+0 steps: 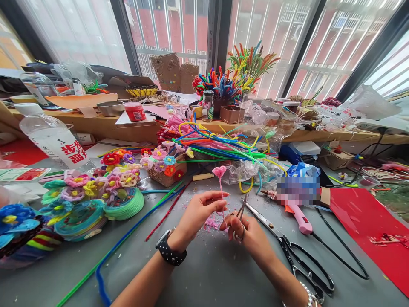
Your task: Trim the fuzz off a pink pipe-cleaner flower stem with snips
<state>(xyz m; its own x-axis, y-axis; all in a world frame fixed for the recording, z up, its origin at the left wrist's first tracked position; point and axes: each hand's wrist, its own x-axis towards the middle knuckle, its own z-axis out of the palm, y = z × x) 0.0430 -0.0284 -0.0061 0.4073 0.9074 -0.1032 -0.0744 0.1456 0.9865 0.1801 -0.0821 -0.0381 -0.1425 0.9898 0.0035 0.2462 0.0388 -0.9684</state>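
Observation:
Between the thumb and fingers of my left hand (197,216) is a pink pipe-cleaner flower (219,172). Its fuzzy head points up and its thin twisted stem runs down past my fingers. My right hand (251,235) is closed around small scissors (243,207), blades pointing up, and its fingertips are at the lower end of the stem. I cannot tell whether those fingertips pinch the stem. Pink fluff clippings (212,223) lie on the grey table (204,277) behind and beneath my hands.
Large black-handled shears (295,260) and a pink glue gun (302,219) lie to the right. Pipe-cleaner flower baskets (124,207) stand left, near a water bottle (54,138). Loose pipe cleaners (204,143) are heaped behind. A red sheet (361,221) covers the right side.

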